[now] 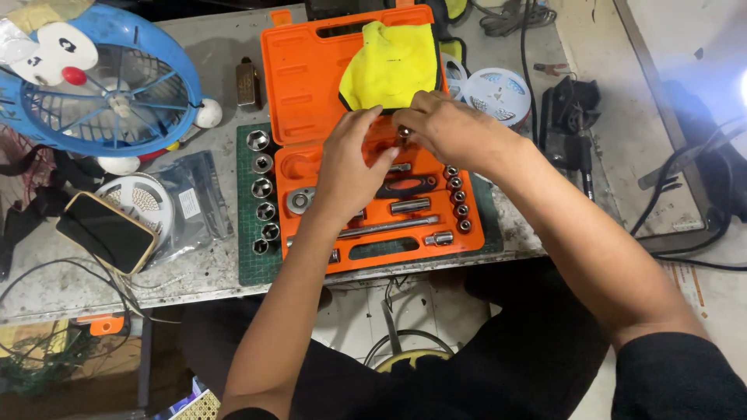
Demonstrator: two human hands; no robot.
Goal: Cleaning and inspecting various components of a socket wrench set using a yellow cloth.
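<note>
An open orange socket-set case (pixel 311 85) lies on the workbench, with a yellow cloth (pixel 393 66) draped on its lid. My left hand (pixel 350 159) and my right hand (pixel 443 128) meet above the tray's upper middle, pinching a small metal socket (pixel 404 133) between their fingertips. A row of small sockets (pixel 457 198) sits at the tray's right side. An extension bar (pixel 389 227) and a red-handled ratchet (pixel 405 187) rest in the tray. Several larger sockets (pixel 263 187) stand in a line on the green mat left of the case.
A blue desk fan (pixel 101 85) stands at the back left. A phone (pixel 106 232) lies on a bagged LED strip reel (pixel 167 198). Another reel (pixel 496 93) and a black tool (pixel 568 117) sit right of the case. Cables trail at the right edge.
</note>
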